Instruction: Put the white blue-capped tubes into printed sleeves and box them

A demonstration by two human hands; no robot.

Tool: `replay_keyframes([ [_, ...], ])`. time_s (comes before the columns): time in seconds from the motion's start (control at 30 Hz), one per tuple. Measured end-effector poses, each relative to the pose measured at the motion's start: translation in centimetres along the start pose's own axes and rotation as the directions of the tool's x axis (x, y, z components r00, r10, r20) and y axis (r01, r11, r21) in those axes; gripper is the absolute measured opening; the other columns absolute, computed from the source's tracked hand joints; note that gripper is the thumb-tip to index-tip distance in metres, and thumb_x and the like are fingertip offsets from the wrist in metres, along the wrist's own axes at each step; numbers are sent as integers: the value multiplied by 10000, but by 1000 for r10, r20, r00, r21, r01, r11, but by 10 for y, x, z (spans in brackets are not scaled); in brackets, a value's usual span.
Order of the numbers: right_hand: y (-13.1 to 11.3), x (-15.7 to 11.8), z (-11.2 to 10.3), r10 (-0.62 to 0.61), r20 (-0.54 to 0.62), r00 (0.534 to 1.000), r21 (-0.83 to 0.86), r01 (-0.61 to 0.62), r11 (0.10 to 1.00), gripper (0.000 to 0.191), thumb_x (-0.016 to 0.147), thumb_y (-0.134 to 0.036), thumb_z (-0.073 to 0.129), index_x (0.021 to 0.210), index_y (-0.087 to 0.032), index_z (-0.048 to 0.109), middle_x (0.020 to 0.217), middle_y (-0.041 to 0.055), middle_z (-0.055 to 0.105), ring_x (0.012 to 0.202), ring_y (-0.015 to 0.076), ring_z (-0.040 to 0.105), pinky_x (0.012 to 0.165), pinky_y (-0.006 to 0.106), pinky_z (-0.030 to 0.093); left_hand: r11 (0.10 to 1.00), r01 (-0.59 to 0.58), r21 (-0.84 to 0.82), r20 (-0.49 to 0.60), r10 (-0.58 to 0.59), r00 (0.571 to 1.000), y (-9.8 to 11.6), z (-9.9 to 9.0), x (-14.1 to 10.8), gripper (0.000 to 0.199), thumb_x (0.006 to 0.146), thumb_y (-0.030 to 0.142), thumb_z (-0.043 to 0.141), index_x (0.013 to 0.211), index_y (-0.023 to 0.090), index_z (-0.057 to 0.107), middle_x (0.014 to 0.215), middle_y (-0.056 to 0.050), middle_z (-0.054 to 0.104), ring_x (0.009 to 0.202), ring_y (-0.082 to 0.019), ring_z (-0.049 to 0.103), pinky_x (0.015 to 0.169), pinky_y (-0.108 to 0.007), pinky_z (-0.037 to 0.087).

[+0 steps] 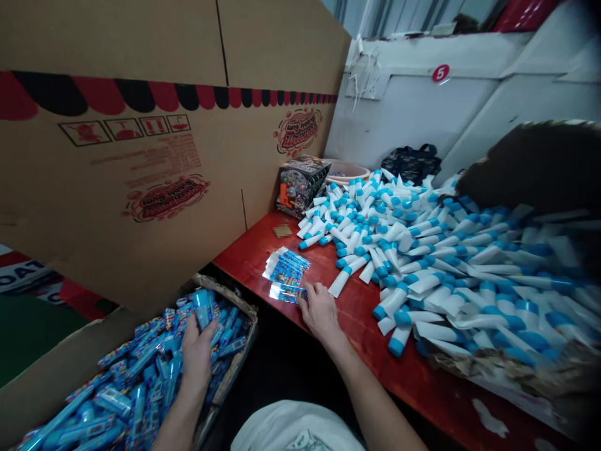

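My left hand (197, 351) reaches down into a cardboard box (241, 319) heaped with blue packaged tubes (136, 382), its fingers around one upright tube (203, 308). On the red wooden table (248, 250), my right hand (322, 311) has its fingertips on a small stack of shiny printed packets (287, 274) and seems to pinch the lowest one. To the right of that hand spreads a large loose pile of white tubes with blue caps (422, 269). The hand does not touch this pile.
A tall printed cardboard sheet (141, 163) stands along the table's left side. At the far end are a toy display box (300, 186), a pink basin (350, 170) and a dark bag (412, 164). A dark sack (530, 166) overhangs the pile, against a white wall (422, 113).
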State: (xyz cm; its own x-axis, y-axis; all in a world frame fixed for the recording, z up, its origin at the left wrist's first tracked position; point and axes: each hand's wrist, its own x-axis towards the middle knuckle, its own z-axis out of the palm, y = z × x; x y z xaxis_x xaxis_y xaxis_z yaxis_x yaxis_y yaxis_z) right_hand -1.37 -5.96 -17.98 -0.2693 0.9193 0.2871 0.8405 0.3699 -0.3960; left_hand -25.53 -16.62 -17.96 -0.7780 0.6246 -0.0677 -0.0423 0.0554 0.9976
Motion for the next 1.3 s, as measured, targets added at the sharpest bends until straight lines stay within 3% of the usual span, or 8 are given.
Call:
replay_keyframes([
  [0.1, 2, 12, 14, 38, 27, 999, -136, -34, 990, 252, 885, -315, 508, 1076, -182, 605, 972, 109, 576, 918, 237, 498, 758, 324, 363, 957, -99, 273, -68, 122, 990, -11, -32, 10, 616, 716, 359, 677, 1281, 228, 467, 1417, -77, 418, 1333, -286, 335, 1121, -445, 200],
  [0.2, 6, 15, 20, 39, 35, 999, -95, -36, 995, 179, 892, -268, 500, 967, -185, 639, 926, 94, 585, 891, 222, 501, 741, 308, 348, 970, -93, 224, -4, 96, 995, -10, -25, -4, 527, 774, 352, 627, 1273, 260, 486, 1395, -62, 453, 1318, -263, 370, 1112, -443, 226],
  [0.33, 14, 14, 16, 54, 11, 999, 2, -54, 999, 247, 930, -283, 442, 855, -193, 659, 838, 60, 585, 813, 179, 522, 735, 276, 354, 1000, -3, -21, 195, 7, 981, -1, 27, -33, 315, 735, 262, 683, 1045, 218, 656, 1131, -73, 635, 1101, -228, 555, 1009, -330, 364],
  [0.43, 22, 13, 10, 83, -38, 996, 119, -78, 990, 301, 948, -299, 402, 850, -194, 666, 810, 42, 582, 752, 153, 540, 710, 253, 378, 966, 176, -191, 404, -86, 911, 4, 69, -47, 242, 697, 194, 718, 936, 163, 699, 991, -98, 678, 955, -211, 610, 901, -270, 426],
  [0.8, 37, -15, -28, 156, -176, 972, 546, -36, 837, 264, 898, -361, 459, 777, -196, 624, 752, 18, 590, 710, 142, 572, 683, 249, 446, 914, 379, -144, 735, -158, 660, 11, 166, -77, 406, 760, 457, 619, 1039, 182, 510, 764, -3, 607, 569, -120, 581, 471, -213, 397],
  [0.97, 42, -41, -30, 205, -24, 978, 701, -129, 701, 226, 847, -415, 533, 791, -200, 575, 649, -15, 592, 586, 136, 568, 580, 246, 446, 904, 401, -148, 731, -173, 660, 0, 176, -106, 294, 766, 437, 613, 776, 152, 546, 550, 37, 518, 431, -82, 474, 441, -208, 364],
  [1.17, 41, -57, -34, 259, 305, 916, 902, -365, 230, 276, 738, -447, 666, 754, -197, 551, 523, -40, 592, 471, 128, 537, 508, 245, 422, 890, 425, -163, 723, -185, 666, -10, 164, -122, 240, 774, 369, 614, 757, 134, 572, 544, 28, 523, 418, -66, 447, 435, -196, 330],
  [1.3, 40, -60, -38, 286, 323, 902, 905, -383, 183, 290, 684, -425, 724, 740, -193, 559, 559, -34, 611, 493, 122, 537, 517, 240, 414, 879, 451, -152, 769, -181, 613, -8, 159, -118, 232, 775, 357, 616, 815, 129, 596, 610, 4, 575, 428, -73, 475, 426, -198, 333],
])
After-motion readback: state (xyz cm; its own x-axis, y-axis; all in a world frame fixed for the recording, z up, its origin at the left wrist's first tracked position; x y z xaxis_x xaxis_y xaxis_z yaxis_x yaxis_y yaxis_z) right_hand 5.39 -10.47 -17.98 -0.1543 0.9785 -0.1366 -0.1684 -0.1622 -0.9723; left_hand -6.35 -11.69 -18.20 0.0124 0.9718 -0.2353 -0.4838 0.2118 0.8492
